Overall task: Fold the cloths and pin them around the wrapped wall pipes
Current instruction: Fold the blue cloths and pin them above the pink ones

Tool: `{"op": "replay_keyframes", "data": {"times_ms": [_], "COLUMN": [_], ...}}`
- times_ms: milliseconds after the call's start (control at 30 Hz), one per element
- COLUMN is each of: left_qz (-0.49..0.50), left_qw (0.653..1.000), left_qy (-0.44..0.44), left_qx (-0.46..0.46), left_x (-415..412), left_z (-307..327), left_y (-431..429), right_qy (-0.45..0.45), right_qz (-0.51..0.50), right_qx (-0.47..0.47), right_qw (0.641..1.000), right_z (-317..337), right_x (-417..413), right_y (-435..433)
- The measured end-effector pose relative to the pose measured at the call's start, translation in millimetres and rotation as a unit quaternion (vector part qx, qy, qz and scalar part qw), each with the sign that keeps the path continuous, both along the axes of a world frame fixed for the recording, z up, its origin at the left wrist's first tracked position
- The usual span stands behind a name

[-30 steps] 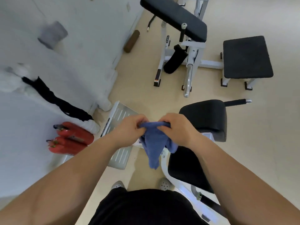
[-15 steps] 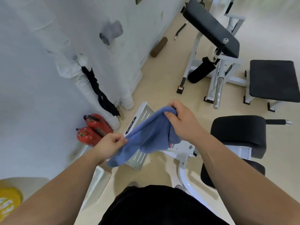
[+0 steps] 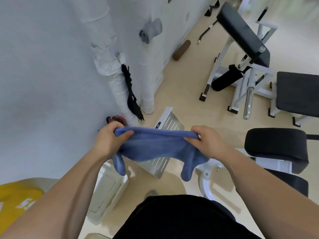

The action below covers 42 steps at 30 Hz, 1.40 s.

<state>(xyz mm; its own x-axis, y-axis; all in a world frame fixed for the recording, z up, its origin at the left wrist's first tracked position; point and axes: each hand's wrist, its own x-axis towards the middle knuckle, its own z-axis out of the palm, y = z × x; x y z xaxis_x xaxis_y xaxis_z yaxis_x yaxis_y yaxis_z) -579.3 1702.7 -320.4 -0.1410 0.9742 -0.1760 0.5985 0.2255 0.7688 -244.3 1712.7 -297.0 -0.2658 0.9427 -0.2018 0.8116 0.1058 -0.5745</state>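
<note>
**A:** Both of your hands hold the blue cloth (image 3: 155,145). Your left hand (image 3: 110,140) pinches its left end between thumb and curled fingers, and your right hand (image 3: 205,144) pinches the right end in the same way.

**B:** Where is the cloth exactly?

**A:** In the head view you keep it stretched between your hands, in the air above the metal footplate (image 3: 172,119). Two corners hang down below your wrists.

**B:** And the pipes?

**A:** You have the wrapped pipe (image 3: 117,87) at the wall, ahead of your left hand. A black cloth (image 3: 131,94) hangs along it. A grey cloth (image 3: 150,31), rolled, is higher up at the wall. How it is fixed, I cannot tell.
</note>
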Motion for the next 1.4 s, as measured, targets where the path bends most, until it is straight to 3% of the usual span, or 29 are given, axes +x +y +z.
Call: {"op": "replay_keyframes", "data": {"times_ms": [133, 233, 333, 500, 567, 667, 800, 867, 967, 1067, 1167, 1300, 1400], "left_qz": [-0.066, -0.04, 0.001, 0.025, 0.018, 0.015, 0.051, 0.01, -0.031, 0.017, 0.08, 0.073, 0.071], "left_qw": [0.993, 0.985, 0.988, 0.997, 0.999, 0.997, 0.96, 0.95, 0.963, 0.965, 0.959, 0.966, 0.952], "left_qy": [0.041, 0.029, 0.043, 0.001, -0.019, -0.061, -0.27, -0.307, -0.266, -0.258, -0.269, -0.233, -0.273], "left_qx": [-0.09, -0.163, -0.146, -0.068, -0.044, -0.036, -0.059, -0.05, -0.027, -0.045, -0.044, -0.083, -0.115], "left_x": [-50.4, -81.0, -80.0, -47.4, -33.0, -11.3, 18.5, 29.4, 35.9, 33.8, 25.6, 15.0, 19.2], "left_z": [-20.1, -41.0, -50.9, -33.0, -16.7, -2.4, 10.2, 19.7, 30.6, 35.0, 38.6, 37.8, 44.4], "left_y": [-21.1, -41.1, -49.7, -49.8, -50.4, -51.3, -57.0, -59.7, -60.3, -55.2, -43.7, -29.5, -24.4], "right_qy": [0.029, 0.046, 0.068, 0.001, 0.014, 0.015, 0.134, 0.204, 0.259, 0.279, 0.257, 0.226, 0.239], "right_qz": [-0.095, -0.2, -0.25, -0.173, -0.161, -0.101, -0.022, 0.005, 0.006, -0.015, -0.022, -0.056, -0.088], "right_qx": [-0.025, -0.02, -0.027, -0.107, -0.148, -0.12, -0.075, -0.061, -0.04, -0.064, -0.085, -0.061, -0.036], "right_qw": [0.995, 0.978, 0.965, 0.979, 0.976, 0.987, 0.988, 0.977, 0.965, 0.958, 0.962, 0.971, 0.966], "right_z": [0.9, -4.1, -5.4, 1.6, 1.8, -0.5, 8.3, 20.7, 31.5, 33.2, 33.8, 36.8, 36.2], "right_x": [-8.5, -9.0, -21.0, -51.3, -64.3, -87.5, -122.1, -137.1, -142.4, -133.5, -122.5, -111.8, -108.9], "right_y": [4.6, 10.4, 11.0, 6.1, 1.0, -8.7, -23.8, -29.8, -30.9, -26.4, -22.6, -20.5, -19.3]}}
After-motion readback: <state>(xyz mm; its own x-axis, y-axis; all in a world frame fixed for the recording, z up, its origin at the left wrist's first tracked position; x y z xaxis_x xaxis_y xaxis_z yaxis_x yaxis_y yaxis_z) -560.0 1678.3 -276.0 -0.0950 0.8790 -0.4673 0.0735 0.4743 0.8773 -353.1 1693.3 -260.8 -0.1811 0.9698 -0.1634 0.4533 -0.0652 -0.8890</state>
